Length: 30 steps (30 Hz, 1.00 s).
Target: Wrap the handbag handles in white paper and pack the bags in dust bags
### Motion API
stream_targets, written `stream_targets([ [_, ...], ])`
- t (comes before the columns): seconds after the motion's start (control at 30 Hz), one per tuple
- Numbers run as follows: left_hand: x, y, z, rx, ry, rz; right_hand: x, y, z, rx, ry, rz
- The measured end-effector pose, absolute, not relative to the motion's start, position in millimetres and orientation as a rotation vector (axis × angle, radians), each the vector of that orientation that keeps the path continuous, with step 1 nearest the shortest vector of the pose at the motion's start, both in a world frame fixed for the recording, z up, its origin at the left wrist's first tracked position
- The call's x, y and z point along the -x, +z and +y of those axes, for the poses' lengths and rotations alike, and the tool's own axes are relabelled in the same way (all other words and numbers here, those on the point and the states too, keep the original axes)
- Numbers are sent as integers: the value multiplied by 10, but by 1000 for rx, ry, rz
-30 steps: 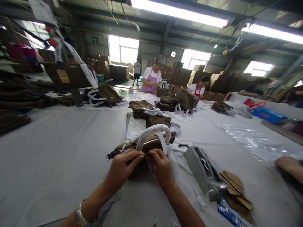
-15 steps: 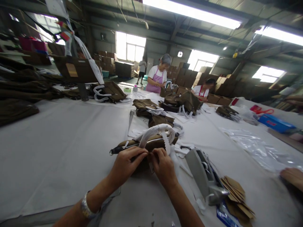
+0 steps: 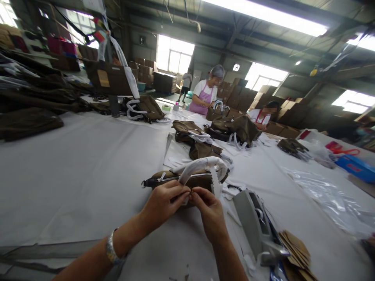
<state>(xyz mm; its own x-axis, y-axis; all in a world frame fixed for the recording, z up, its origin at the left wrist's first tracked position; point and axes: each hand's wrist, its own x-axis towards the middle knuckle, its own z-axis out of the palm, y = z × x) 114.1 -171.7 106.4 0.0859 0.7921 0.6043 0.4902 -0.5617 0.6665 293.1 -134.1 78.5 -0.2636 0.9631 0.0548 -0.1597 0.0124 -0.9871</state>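
Observation:
A brown handbag [image 3: 202,178] with white-wrapped handles lies on the white table [image 3: 88,164] in front of me. My left hand [image 3: 164,203] and my right hand [image 3: 209,210] meet at its near side, fingers pinched together on a small part of the bag near the handle base. Both hands are closed. What exactly sits between the fingertips is too small to make out. A bracelet is on my left wrist.
A grey tape dispenser [image 3: 258,226] stands right of my hands, with brown card tags [image 3: 295,249] beside it. More brown bags [image 3: 202,150] lie farther along the table. Clear plastic sheets [image 3: 322,191] lie right. Two people [image 3: 206,95] work at the far end.
My head has turned slightly, shifting the scene right and down. My hands stay pinched at the bag, lifted a little toward the handle base.

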Motion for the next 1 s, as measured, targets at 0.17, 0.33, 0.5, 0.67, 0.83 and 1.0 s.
stream_targets([
  [0.17, -1143, 1065, -1715, -2075, 1466, 1337, -2922, 735, -1331, 897, 1425, -1291],
  [0.33, -1140, 1053, -1716, -2115, 1418, 1359, -2935, 710, -1313, 979, 1230, -1437],
  [0.5, -1135, 1041, -1716, -2140, 1376, 1365, -2942, 758, -1315, 1015, 1048, -1534],
  [0.67, -1131, 1043, -1721, -2165, 1360, 1373, -2960, 770, -1313, 1001, 934, -1646],
  [0.83, -1131, 1055, -1721, -2188, 1373, 1402, -2969, 752, -1313, 995, 858, -1672],
  [1.0, -1125, 1048, -1716, -2207, 1331, 1425, -2956, 723, -1315, 1003, 909, -1692],
])
